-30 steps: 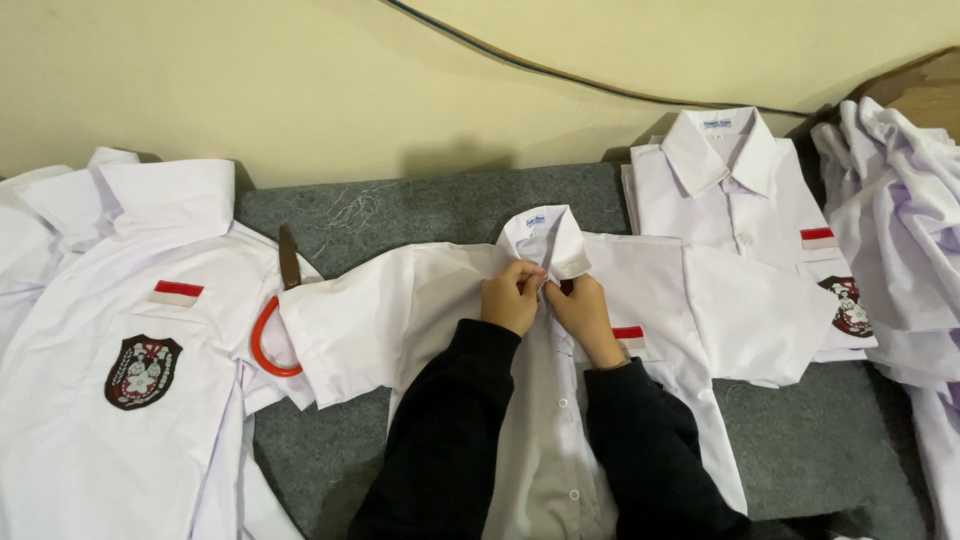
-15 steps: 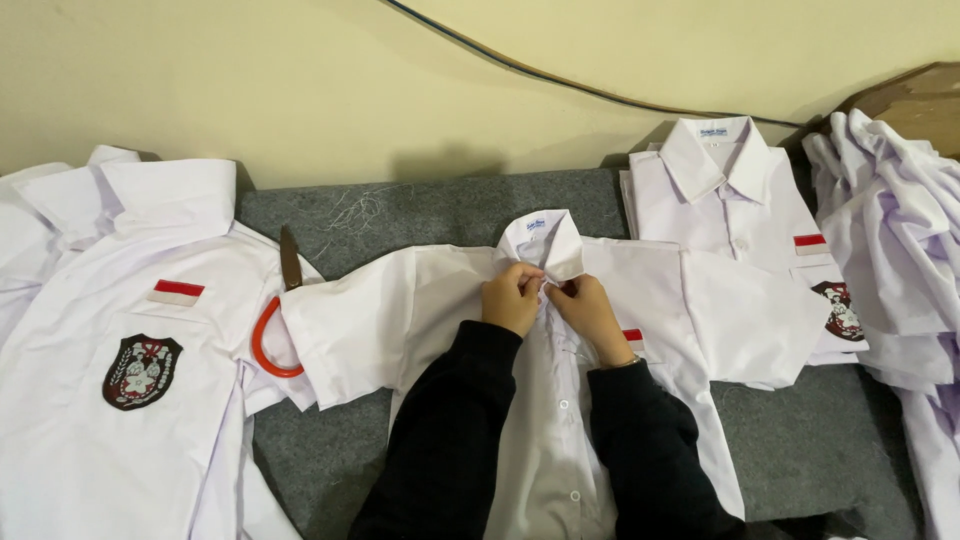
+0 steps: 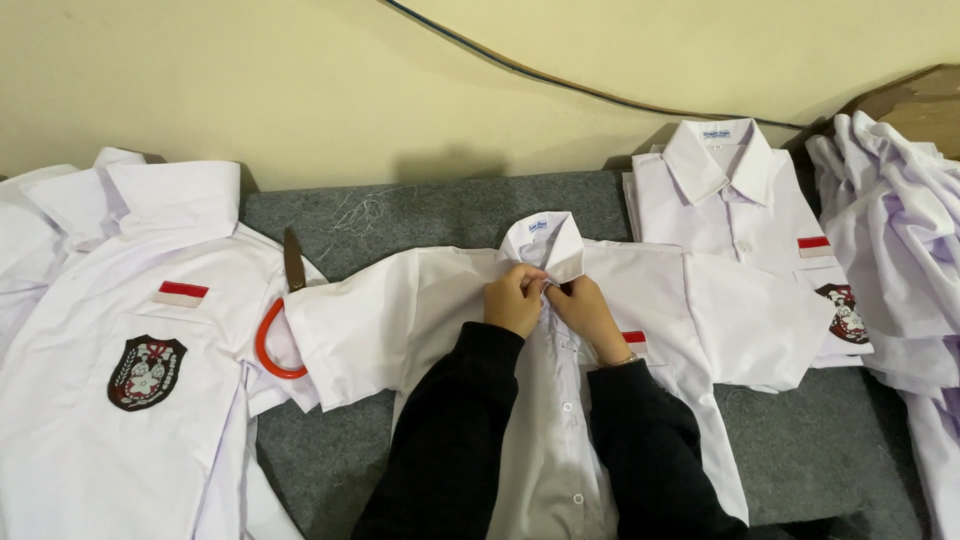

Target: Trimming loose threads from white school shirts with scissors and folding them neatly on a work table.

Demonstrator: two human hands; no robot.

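Pinching shirt [image 3: 560, 400] collar, both hands closed

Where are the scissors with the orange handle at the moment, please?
In the head view, the scissors lie left of centre on the grey mat, partly tucked between the badge shirt and the middle shirt's left sleeve.

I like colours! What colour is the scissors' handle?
Orange, on the scissors in the head view.
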